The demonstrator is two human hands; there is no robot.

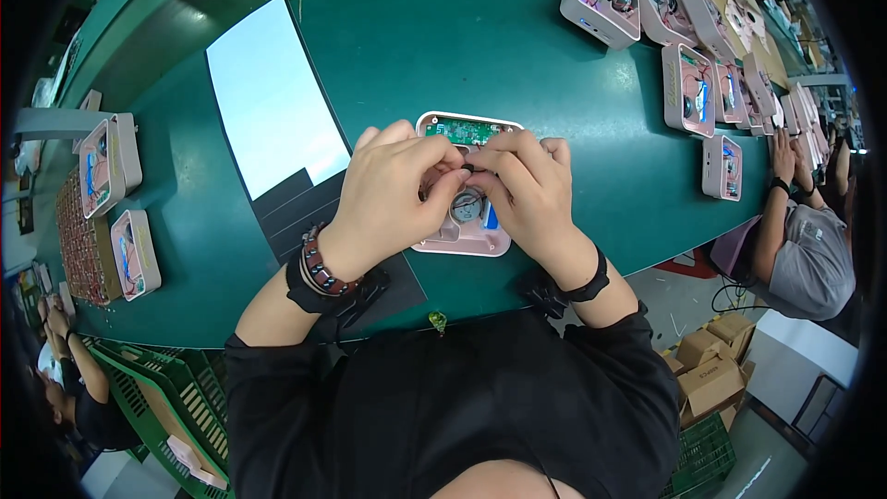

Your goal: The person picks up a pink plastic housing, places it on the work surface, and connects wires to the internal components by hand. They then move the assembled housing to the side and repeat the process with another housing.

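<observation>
An open pale pink plastic housing (476, 246) lies on the green table in front of me. Inside it are a green circuit board (457, 131) along the far end, a round grey metal part (467, 209) and a blue piece (491, 218) beside it. Above the housing, my left hand (393, 194) and my right hand (528, 187) meet, fingertips closed in a pinch. Between them is a small black piece (468, 167), perhaps a wire connector; its exact kind is hidden by the fingers. Both hands cover the middle of the housing.
Similar housings with wiring (601, 2) crowd the far right; two more (135, 254) stand at the left beside a brown tray (85, 240) of small parts. A bright white sheet (273, 97) lies left of my hands. Green crates (157, 397) and co-workers (806, 254) flank the table.
</observation>
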